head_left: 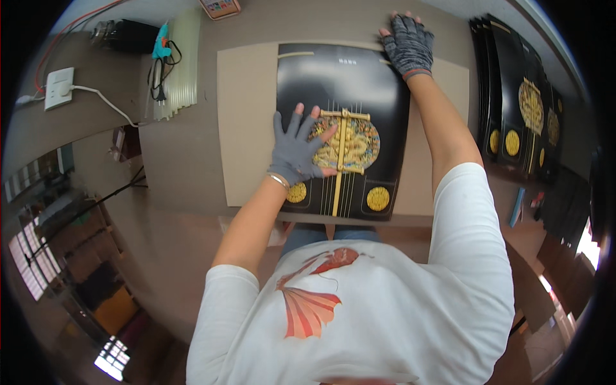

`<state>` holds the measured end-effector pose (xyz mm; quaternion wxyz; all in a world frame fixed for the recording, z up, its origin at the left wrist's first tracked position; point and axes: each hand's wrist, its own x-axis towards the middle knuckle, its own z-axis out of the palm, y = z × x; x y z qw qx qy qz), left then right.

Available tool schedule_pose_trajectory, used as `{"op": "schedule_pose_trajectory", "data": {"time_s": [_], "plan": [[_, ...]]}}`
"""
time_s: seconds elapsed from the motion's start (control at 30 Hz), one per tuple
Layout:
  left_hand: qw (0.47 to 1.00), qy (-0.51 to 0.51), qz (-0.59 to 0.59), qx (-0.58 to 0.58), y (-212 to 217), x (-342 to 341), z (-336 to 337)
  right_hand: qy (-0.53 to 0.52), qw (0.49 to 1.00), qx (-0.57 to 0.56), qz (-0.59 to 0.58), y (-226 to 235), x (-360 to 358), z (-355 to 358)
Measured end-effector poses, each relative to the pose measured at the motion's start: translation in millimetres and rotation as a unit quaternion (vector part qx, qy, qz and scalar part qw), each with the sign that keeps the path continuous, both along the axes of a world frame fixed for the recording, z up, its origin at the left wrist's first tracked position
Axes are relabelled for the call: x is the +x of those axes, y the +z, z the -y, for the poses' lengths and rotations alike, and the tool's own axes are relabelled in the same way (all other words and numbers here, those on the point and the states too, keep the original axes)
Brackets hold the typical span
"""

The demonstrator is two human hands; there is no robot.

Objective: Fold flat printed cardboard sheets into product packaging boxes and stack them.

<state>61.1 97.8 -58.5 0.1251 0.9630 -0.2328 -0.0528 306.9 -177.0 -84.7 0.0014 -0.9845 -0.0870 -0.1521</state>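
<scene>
A glossy black printed sheet (308,80) with a round gold emblem and gold line patterns lies on a larger piece of plain brown cardboard (247,128). My left hand (298,149), in a grey fingerless glove, rests flat on the sheet, its fingers spread over the left edge of the emblem. At the sheet's far right corner is my right hand (409,46), in a darker mottled fingerless glove. Its fingers stretch away from me past the cardboard's far edge, and the palm side is hidden.
A stack of similar black printed sheets (513,96) stands at the right. To the left lie a turquoise glue gun (162,42) and a bundle of translucent glue sticks (186,70). A white power socket (59,88) with cables sits farther left. A phone (220,8) lies at the far edge.
</scene>
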Motion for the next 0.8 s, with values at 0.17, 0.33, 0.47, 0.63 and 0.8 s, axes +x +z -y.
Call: {"op": "schedule_pose_trajectory", "data": {"time_s": [0.17, 0.33, 0.47, 0.63, 0.8], "plan": [[1.0, 0.005, -0.005, 0.008, -7, -1, -9, 0.104, 0.972, -0.052, -0.202, 45, -157, -30], [0.999, 0.002, 0.011, 0.032, -5, -2, -4, 0.221, 0.95, 0.094, -0.198, 31, -373, 0], [0.999, 0.001, 0.019, 0.031, -1, -8, -4, 0.153, 0.965, 0.106, -0.187, 33, -415, 7], [0.982, 0.173, 0.024, -0.071, -7, -61, -24, -0.102, 0.947, 0.278, -0.125, 16, -420, 3], [0.866, 0.345, -0.044, -0.359, -56, -124, -59, -0.306, 0.555, 0.692, -0.346, 42, -409, -6]]}}
